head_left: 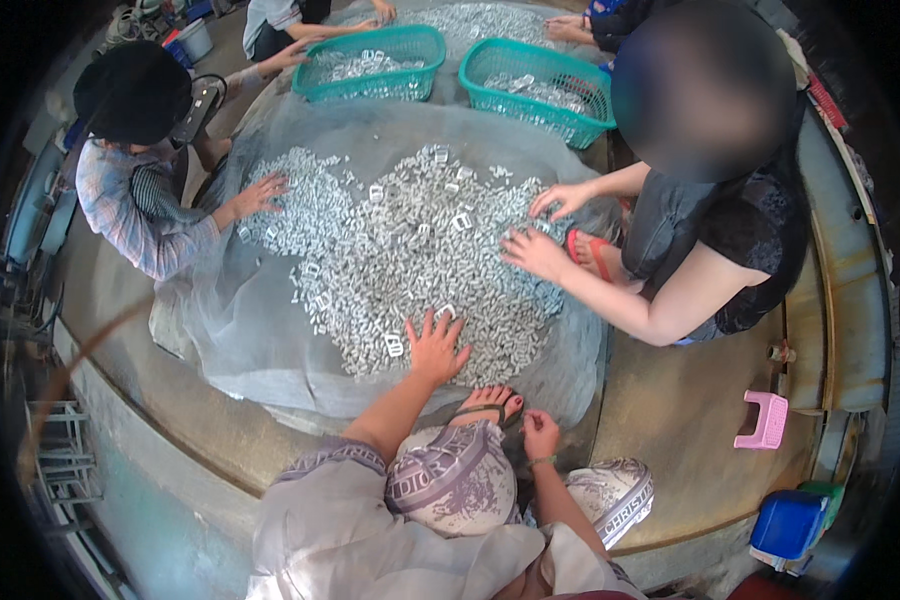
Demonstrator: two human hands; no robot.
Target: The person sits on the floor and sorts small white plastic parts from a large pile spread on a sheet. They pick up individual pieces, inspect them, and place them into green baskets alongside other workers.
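Observation:
My left hand [437, 348] lies palm down with its fingers spread on the near edge of a wide pile of small grey pellets [425, 260]. Just left of its fingertips rests a silver buckle-like frame [393, 345]. Several more such frames, one of them a buckle [460, 221] at the right of centre, are scattered over the pellets. Close to my knee and off the pile, my right hand [541, 435] has its fingers curled together; whatever they hold, if anything, is too small to make out. A greyish mesh sheet [245, 325] lies under the pile.
A co-worker's hands [536, 253] touch the pile at right; another person's hand [260, 194] reaches in from the left. Two green baskets [525, 108] of metal pieces stand at the far side, where other people work. A pink stool [767, 420] and blue container [788, 525] are at right.

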